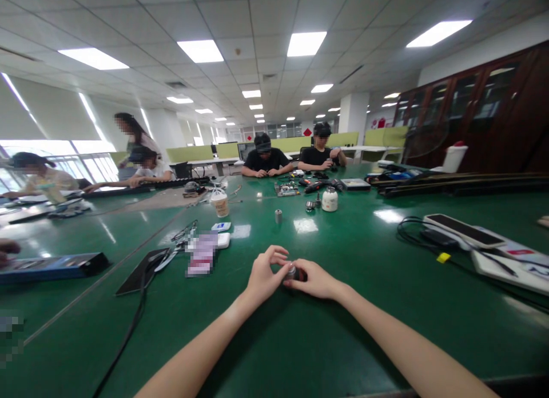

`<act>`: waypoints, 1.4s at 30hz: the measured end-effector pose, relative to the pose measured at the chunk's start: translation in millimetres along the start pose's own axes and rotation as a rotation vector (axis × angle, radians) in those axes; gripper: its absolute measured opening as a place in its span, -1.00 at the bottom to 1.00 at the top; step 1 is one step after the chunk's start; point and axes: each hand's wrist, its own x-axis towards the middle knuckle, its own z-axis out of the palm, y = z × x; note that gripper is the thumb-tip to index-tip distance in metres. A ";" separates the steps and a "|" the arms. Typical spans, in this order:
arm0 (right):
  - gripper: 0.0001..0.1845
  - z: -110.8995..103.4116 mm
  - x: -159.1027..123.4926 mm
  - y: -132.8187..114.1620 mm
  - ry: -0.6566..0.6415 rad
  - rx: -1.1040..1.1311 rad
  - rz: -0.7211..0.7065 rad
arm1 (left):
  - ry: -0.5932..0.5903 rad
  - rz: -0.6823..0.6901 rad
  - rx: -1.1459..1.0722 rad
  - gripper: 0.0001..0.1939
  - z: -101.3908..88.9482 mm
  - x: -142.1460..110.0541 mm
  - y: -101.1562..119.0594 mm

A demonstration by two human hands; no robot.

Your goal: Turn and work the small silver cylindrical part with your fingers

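Near the front middle of the table, a small dark round object with a shiny metal top [292, 271] is between my two hands, low over the green tabletop. My left hand [265, 275] has its thumb against it, fingers curved above. From the other side, my right hand [317, 279] grips it with thumb and fingers. Fingers cover much of the object, so its kind is unclear. Farther back, a small silver cylinder [278, 216] stands upright. Beyond it are a white jar [330, 199] and a small dark item [310, 206].
At left lie a black flat panel [141, 272] with a cable, a blurred pink packet [202, 254] and a blue box [51, 266]; a drink cup [220, 203] stands behind. At right are a white board [514, 261] and black cables [412, 232]. Several people sit around the table.
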 end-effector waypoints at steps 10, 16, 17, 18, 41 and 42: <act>-0.67 -2.9 -0.3 -5.3 -0.017 -0.030 -0.019 | 0.123 -0.023 0.061 -0.82 -6.5 6.2 -14.1; -0.68 -5.8 -0.3 -9.7 -0.023 -0.043 -0.023 | 0.052 -0.086 0.141 -0.78 -18.3 4.6 -52.7; -0.68 -5.9 -0.3 -10.0 -0.024 -0.046 -0.022 | 0.049 -0.091 0.143 -0.78 -18.6 3.9 -56.3; -0.68 -5.9 -0.2 -10.1 -0.025 -0.048 -0.022 | 0.054 -0.091 0.143 -0.79 -18.3 3.5 -57.8; -0.68 2.1 0.6 1.8 -0.016 -0.065 -0.030 | 0.079 0.071 0.093 -0.92 8.7 -7.7 -9.7; -0.67 2.1 0.6 1.8 -0.015 -0.062 -0.031 | 0.073 0.076 0.103 -0.91 8.8 -7.8 -10.2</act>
